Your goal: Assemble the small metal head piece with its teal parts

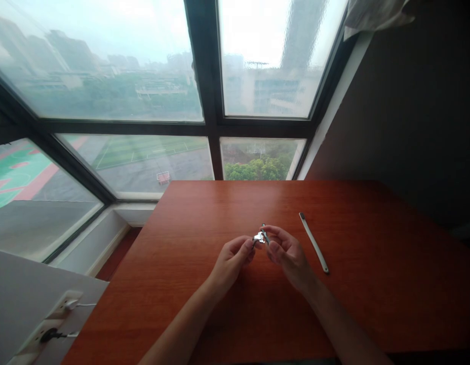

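Note:
Above the table's middle, both hands meet at a small shiny silver metal piece (259, 237) with notched edges; its exact kind is too small to tell. My left hand (235, 257) pinches its left side between thumb and fingers. My right hand (287, 253) is closed on the other side, thumb and fingers around a thin, dark, narrow part (265, 236) that touches the silver piece. Whether the two parts are joined is unclear. To the right of my right hand lies a white toothbrush (314, 245), its dark bristle head pointing away from me.
The reddish-brown wooden table (174, 228) reaches to large dark-framed windows (210, 91). On the lower left wall, sockets (64, 304) hold a white plug and a black plug (50, 334). A dark wall (402, 111) rises on the right.

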The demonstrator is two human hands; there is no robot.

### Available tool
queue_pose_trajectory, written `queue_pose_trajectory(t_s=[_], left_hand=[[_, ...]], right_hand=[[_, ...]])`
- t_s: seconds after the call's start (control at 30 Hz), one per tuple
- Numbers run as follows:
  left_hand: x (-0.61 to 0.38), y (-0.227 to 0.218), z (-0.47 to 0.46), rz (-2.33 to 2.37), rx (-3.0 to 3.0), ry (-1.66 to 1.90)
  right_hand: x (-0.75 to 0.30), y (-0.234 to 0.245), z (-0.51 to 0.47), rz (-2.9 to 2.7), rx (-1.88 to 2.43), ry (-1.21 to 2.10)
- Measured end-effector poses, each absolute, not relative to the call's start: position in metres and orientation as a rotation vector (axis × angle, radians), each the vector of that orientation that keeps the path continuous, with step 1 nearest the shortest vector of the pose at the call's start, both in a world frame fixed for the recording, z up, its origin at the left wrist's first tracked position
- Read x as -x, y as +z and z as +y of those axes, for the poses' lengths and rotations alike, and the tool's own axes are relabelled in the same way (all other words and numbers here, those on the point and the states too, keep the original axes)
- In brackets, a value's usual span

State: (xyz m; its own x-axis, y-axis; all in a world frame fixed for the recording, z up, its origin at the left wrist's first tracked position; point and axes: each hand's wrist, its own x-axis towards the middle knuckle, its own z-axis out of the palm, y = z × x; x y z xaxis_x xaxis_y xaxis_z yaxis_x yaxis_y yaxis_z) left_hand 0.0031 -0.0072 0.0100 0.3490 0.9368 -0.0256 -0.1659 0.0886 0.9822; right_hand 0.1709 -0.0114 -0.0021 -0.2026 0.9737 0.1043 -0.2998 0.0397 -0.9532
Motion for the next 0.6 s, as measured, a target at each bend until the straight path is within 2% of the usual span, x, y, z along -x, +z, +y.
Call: queue_pose_trajectory(t_s=[0.6], left_hand=[[-0.002, 0.011, -0.007, 0.880, -1.183, 0.940]], right_hand=[[-0.181, 0.008, -0.009, -1.345, 0.959, 1.312]])
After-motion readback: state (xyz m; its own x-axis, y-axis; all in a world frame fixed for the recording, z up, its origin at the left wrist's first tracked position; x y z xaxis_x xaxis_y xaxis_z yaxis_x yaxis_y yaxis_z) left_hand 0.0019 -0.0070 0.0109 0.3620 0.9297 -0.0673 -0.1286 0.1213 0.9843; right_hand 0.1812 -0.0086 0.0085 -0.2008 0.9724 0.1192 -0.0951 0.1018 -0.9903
